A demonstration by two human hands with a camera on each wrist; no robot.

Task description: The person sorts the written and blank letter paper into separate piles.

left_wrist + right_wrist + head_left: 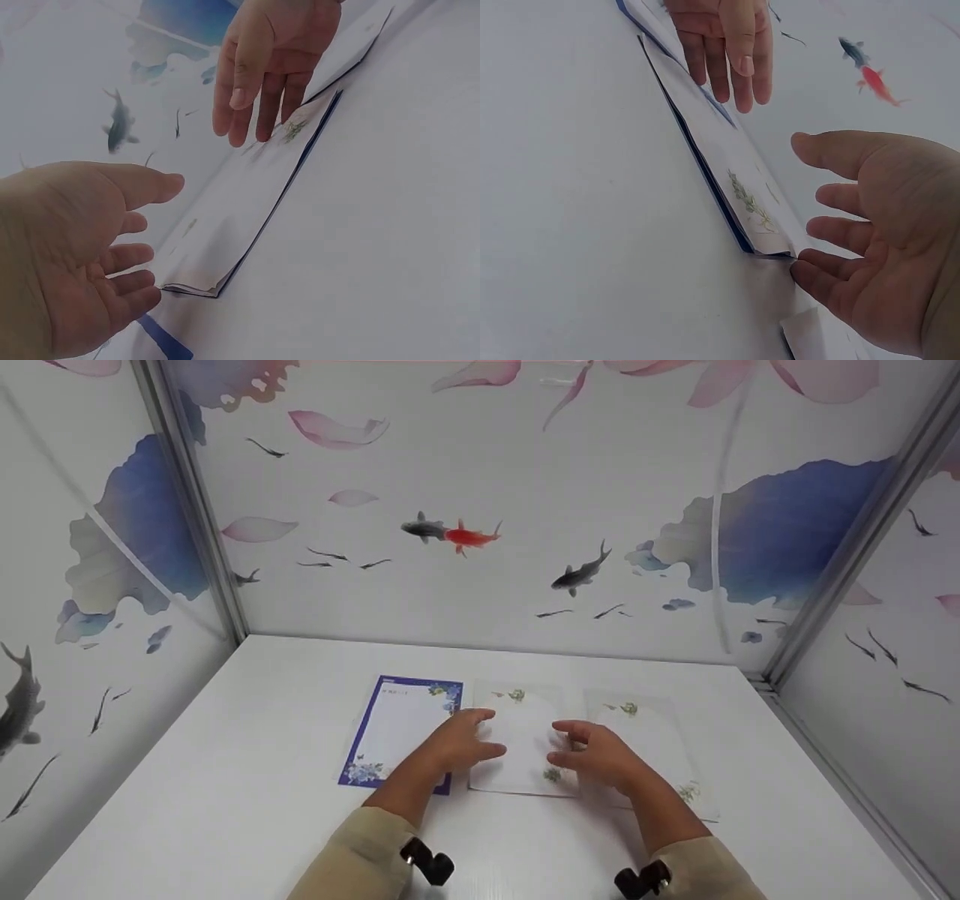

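Observation:
Three flat sheets or thin stacks of paper lie side by side on the white table. The middle stack [523,735] is white with small green plant prints, and several layered edges show in the wrist views. My left hand [457,741] is at its left edge, fingers spread and relaxed, holding nothing. Across from it, my right hand [598,751] is at the right edge, thumb and fingers apart and likewise without a grip. Whether the fingertips touch the paper is hard to tell. The left sheet [397,720], bordered in blue with printed flowers, lies partly under my left forearm.
A second plant-printed white stack [652,739] lies to the right, partly covered by my right hand and forearm. White panels [480,607] printed with fish, petals and blue leaves enclose the table [300,682] at the back and both sides, with metal posts [196,502] at the corners.

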